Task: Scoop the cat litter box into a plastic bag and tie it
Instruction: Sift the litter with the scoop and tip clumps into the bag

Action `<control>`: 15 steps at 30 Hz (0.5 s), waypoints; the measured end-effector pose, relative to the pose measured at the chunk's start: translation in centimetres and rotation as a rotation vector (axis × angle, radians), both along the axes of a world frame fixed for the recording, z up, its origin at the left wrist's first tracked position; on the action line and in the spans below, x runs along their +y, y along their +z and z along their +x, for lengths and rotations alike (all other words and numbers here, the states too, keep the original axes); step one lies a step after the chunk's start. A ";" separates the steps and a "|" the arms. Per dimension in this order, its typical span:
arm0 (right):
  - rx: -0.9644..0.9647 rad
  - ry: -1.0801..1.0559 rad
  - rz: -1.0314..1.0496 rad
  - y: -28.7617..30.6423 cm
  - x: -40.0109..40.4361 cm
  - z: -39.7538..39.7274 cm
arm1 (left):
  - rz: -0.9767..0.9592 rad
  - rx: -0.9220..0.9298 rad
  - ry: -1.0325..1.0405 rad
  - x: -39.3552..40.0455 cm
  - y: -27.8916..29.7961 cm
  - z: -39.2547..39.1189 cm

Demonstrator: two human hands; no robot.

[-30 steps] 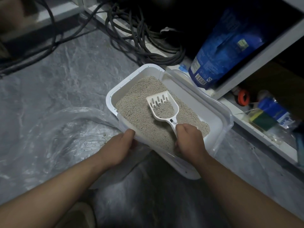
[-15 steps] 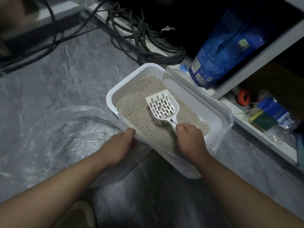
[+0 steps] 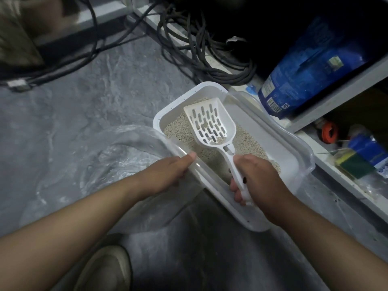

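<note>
A white litter box [image 3: 279,143] filled with beige granules sits on the grey floor. My right hand [image 3: 258,181] grips the handle of a white slotted scoop [image 3: 212,124], held raised and tilted over the litter. A few small clumps lie in the scoop near its handle end. My left hand [image 3: 168,177] grips the near left rim of the box, thumb on top. A clear plastic bag [image 3: 109,162] lies open on the floor just left of the box, partly under my left arm.
Coiled black cables [image 3: 201,51] lie behind the box. A blue bag [image 3: 304,80] leans on a shelf [image 3: 336,91] to the right, above an orange object and sponges [image 3: 354,164]. My shoe [image 3: 107,269] shows at the bottom.
The scoop has risen out of the litter and tilted up; the loose granules have sifted through, leaving a few clumps. My right hand has drawn back toward me. My left hand keeps its hold.
</note>
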State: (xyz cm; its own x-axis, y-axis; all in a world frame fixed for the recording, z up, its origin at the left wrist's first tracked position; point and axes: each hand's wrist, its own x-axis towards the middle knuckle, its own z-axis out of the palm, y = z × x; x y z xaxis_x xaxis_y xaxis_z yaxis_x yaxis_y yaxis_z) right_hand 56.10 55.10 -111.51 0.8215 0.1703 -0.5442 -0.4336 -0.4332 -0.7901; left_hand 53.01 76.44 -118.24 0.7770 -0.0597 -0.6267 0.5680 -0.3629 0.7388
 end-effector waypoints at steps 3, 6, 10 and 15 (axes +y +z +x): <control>0.025 0.078 0.027 0.8 1.0 -1.4 | 0.004 -0.002 -0.078 2.3 0.3 -0.9; 0.004 0.193 -0.030 0.5 2.3 -2.9 | 0.302 -0.049 -0.270 5.1 1.2 -1.3; -0.062 0.303 -0.064 -0.9 3.8 -4.3 | 0.703 0.029 -0.545 8.0 2.3 -1.6; -0.272 0.483 -0.269 -3.5 5.7 -5.4 | 0.820 0.049 -0.439 10.5 1.9 -1.4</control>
State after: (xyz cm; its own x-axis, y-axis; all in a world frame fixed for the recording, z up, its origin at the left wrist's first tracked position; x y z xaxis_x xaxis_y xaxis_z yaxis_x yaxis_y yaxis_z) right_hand 50.69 60.77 -114.99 0.8011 0.4436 -0.4017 0.0630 -0.7300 -0.6806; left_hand 51.63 86.93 -116.36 0.7615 0.1343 -0.6341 0.2801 -0.9504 0.1351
